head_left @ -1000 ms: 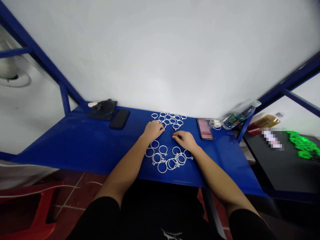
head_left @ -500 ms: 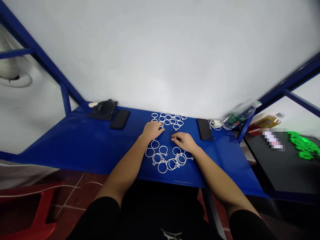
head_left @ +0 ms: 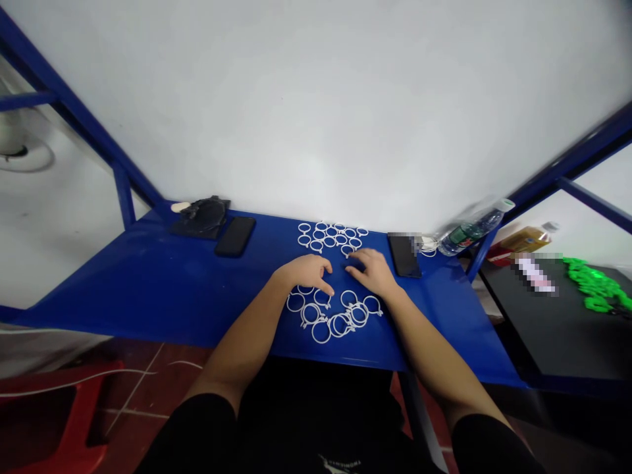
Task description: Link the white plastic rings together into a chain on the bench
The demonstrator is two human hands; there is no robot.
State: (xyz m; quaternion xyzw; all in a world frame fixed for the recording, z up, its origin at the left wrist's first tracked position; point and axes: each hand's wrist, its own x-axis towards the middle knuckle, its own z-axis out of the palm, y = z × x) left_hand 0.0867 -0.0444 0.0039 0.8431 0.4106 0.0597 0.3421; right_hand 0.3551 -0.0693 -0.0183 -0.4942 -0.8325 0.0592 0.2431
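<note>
White curtain rings, each with a small eyelet or clip, lie in two groups on the blue table (head_left: 162, 283). The far group (head_left: 330, 241) sits flat by the wall. Several rings in the near group (head_left: 321, 330) overlap by the front edge. My left hand (head_left: 307, 271) hovers over the back of the near group, thumb and fingers apart, with nothing visible between them. At the front of the far group, my right hand (head_left: 372, 270) has its fingers spread, the fingertips beside or touching the closest ring (head_left: 348, 250); which one, I cannot tell.
A black phone (head_left: 236, 236) and a crumpled black bag (head_left: 205, 216) lie to the left. On the right are another phone (head_left: 405, 255), a white cable (head_left: 428, 245) and a plastic bottle (head_left: 474, 229). Blue frame bars (head_left: 123, 191) flank the table; a red stool (head_left: 79, 415) stands lower left.
My left hand has come back from the far rings toward the near group, its thumb and fingers parting. My right hand has moved forward to the front far ring, its fingers spreading.
</note>
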